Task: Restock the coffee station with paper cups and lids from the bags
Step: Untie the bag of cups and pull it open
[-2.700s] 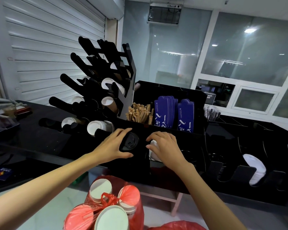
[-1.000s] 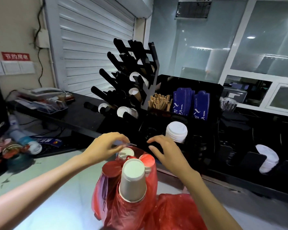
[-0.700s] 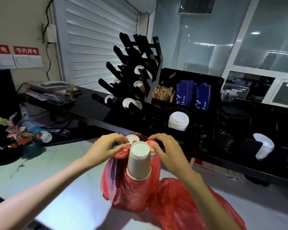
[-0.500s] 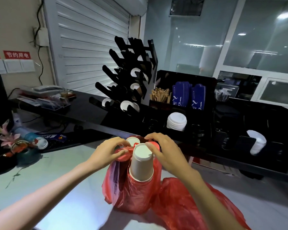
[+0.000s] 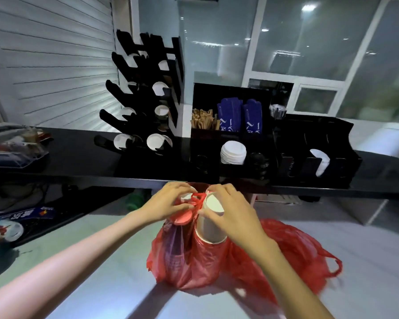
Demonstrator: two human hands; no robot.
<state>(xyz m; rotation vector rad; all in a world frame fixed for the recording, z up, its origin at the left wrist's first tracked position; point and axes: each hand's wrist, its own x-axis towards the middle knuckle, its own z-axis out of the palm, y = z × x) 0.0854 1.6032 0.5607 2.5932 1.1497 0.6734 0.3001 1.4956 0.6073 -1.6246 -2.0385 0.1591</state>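
Left hand [image 5: 168, 203]: pinching the knot [image 5: 198, 199] of the red bag [image 5: 189, 256], at 9 o'clock of it.
Right hand [image 5: 230, 210]: gripping the paper cup stack [image 5: 211, 221], at 3 o'clock.
Red bag: standing at 6 o'clock of the white lids [image 5: 233, 153].

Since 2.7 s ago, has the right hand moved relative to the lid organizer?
Yes. The right hand has come off the black lid organizer, down and toward the person, and now pinches the knot on the red bag below the counter edge.
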